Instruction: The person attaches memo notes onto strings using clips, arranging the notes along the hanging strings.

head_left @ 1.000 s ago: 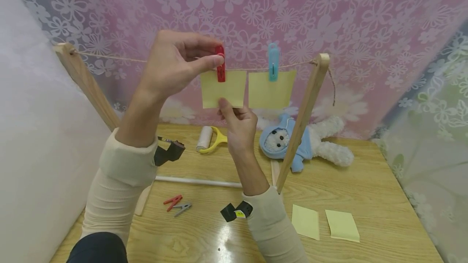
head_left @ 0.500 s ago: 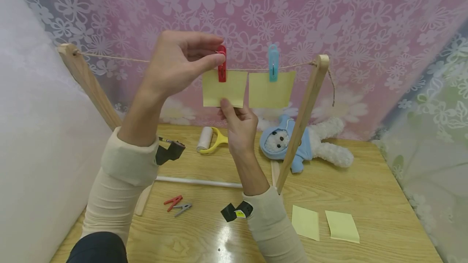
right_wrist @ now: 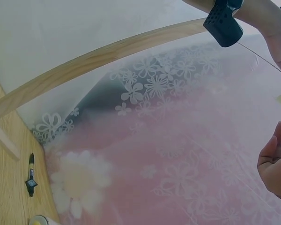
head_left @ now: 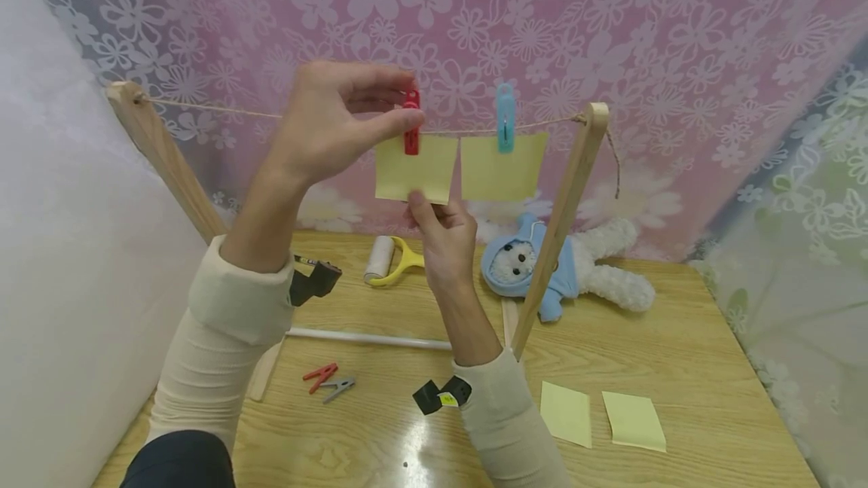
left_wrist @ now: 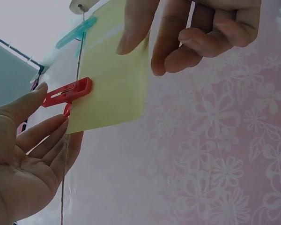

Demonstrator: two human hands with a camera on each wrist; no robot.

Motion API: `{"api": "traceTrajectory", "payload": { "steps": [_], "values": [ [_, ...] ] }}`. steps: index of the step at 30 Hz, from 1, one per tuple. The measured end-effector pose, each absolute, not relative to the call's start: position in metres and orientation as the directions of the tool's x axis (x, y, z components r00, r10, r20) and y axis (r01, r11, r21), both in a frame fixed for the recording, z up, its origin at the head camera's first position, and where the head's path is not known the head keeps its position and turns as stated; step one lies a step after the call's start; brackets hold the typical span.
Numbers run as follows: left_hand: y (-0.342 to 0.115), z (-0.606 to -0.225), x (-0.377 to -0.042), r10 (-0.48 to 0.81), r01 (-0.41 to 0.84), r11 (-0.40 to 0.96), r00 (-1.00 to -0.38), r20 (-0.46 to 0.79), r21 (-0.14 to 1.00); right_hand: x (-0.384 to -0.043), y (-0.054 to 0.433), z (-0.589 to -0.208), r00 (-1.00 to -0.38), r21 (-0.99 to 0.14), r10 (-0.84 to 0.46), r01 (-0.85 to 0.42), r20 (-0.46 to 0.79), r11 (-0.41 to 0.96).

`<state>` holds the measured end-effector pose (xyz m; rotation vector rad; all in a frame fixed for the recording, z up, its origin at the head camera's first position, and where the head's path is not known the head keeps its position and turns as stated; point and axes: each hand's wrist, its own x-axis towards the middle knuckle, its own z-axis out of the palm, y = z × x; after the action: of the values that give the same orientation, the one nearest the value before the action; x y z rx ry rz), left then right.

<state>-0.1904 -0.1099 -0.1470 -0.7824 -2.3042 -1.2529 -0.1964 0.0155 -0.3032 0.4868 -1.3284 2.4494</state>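
My left hand (head_left: pixel 325 126) pinches the handles of a red clothespin (head_left: pixel 411 138) between thumb and fingers. The clothespin's nose overlaps the twine and the top edge of a yellow paper note (head_left: pixel 393 172). From below, my right hand (head_left: pixel 449 243) pinches that note's bottom edge, its thumb in front. In the left wrist view the red clothespin (left_wrist: pixel 68 91) lies across the twine (left_wrist: pixel 63 183) and the yellow note (left_wrist: pixel 117 93). To the right, a second yellow note (head_left: pixel 502 175) hangs from the twine under a light blue clothespin (head_left: pixel 505 115).
Wooden posts (head_left: pixel 563 217) hold up the twine. On the wood-grain table lie a red clothespin (head_left: pixel 321 377), a grey clothespin (head_left: pixel 337 388), two yellow notes (head_left: pixel 566 414), a yellow-handled lint roller (head_left: pixel 380 256) and a plush toy (head_left: pixel 566 269) in blue. A pen (right_wrist: pixel 31 173) lies at the left.
Both hands keep their grips. They have dipped slightly, and the held note's lower edge now tilts down a little toward the right.
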Motion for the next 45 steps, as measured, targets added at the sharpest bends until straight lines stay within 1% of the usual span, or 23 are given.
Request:
{"api": "traceTrajectory", "payload": {
  "steps": [2,4,6,8,10,13,16,19,22,24,26,29,31,33,35,38,40,45],
  "values": [
    [-0.110,-0.147,-0.188,0.277,0.659,0.437,-0.746,0.605,0.612,-0.195,0.018,-0.306,-0.893,-0.746,0.091,-0.420,0.440,-0.516],
    [-0.110,-0.148,-0.186,0.271,0.689,0.418,-0.716,0.643,0.592,-0.194,0.023,-0.309,-0.893,-0.762,0.069,-0.417,0.444,-0.495],
    [-0.112,-0.150,-0.185,0.258,0.729,0.406,-0.671,0.696,0.552,-0.192,0.029,-0.313,-0.894,-0.780,0.044,-0.413,0.446,-0.470],
    [-0.114,-0.154,-0.184,0.236,0.782,0.369,-0.601,0.763,0.502,-0.189,0.037,-0.317,-0.898,-0.811,0.011,-0.403,0.440,-0.424],
    [-0.118,-0.161,-0.181,0.182,0.825,0.293,-0.545,0.819,0.484,-0.183,0.047,-0.321,-0.906,-0.854,-0.033,-0.385,0.422,-0.350],
    [-0.123,-0.172,-0.173,0.046,0.865,0.094,-0.498,0.866,0.492,-0.172,0.066,-0.329,-0.900,-0.898,-0.123,-0.388,0.417,-0.206],
    [-0.132,-0.187,-0.163,-0.066,0.875,-0.077,-0.484,0.873,0.479,-0.158,0.086,-0.340,-0.861,-0.888,-0.217,-0.453,0.460,-0.086],
    [-0.144,-0.208,-0.154,-0.074,0.871,-0.140,-0.484,0.872,0.471,-0.144,0.108,-0.351,-0.824,-0.858,-0.289,-0.513,0.487,0.016],
    [-0.157,-0.236,-0.148,-0.010,0.846,-0.145,-0.519,0.855,0.513,-0.130,0.132,-0.362,-0.804,-0.827,-0.344,-0.550,0.485,0.118],
    [-0.167,-0.259,-0.147,0.052,0.826,-0.109,-0.551,0.833,0.553,-0.122,0.150,-0.372,-0.812,-0.815,-0.365,-0.545,0.455,0.196],
    [-0.178,-0.284,-0.147,0.101,0.793,-0.043,-0.601,0.793,0.607,-0.116,0.169,-0.383,-0.836,-0.814,-0.373,-0.513,0.403,0.272],
    [-0.199,-0.322,-0.147,0.113,0.698,0.114,-0.717,0.688,0.707,-0.112,0.199,-0.402,-0.900,-0.805,-0.336,-0.409,0.278,0.429],
    [-0.213,-0.346,-0.146,0.100,0.602,0.232,-0.796,0.597,0.764,-0.112,0.219,-0.415,-0.932,-0.778,-0.296,-0.341,0.208,0.528],
    [-0.225,-0.370,-0.145,0.088,0.491,0.345,-0.866,0.493,0.800,-0.113,0.237,-0.427,-0.954,-0.733,-0.257,-0.284,0.153,0.618],
    [-0.234,-0.393,-0.145,0.094,0.386,0.435,-0.918,0.386,0.813,-0.115,0.253,-0.436,-0.962,-0.682,-0.240,-0.260,0.127,0.683],
    [-0.240,-0.424,-0.144,0.114,0.258,0.540,-0.966,0.234,0.801,-0.117,0.272,-0.445,-0.974,-0.636,-0.220,-0.206,0.058,0.743],
    [-0.241,-0.442,-0.144,0.126,0.202,0.578,-0.979,0.158,0.791,-0.119,0.281,-0.450,-0.975,-0.626,-0.222,-0.178,0.008,0.759],
    [-0.240,-0.472,-0.145,0.154,0.142,0.623,-0.986,0.057,0.769,-0.124,0.295,-0.464,-0.964,-0.614,-0.241,-0.122,-0.114,0.780]
  ]
}}
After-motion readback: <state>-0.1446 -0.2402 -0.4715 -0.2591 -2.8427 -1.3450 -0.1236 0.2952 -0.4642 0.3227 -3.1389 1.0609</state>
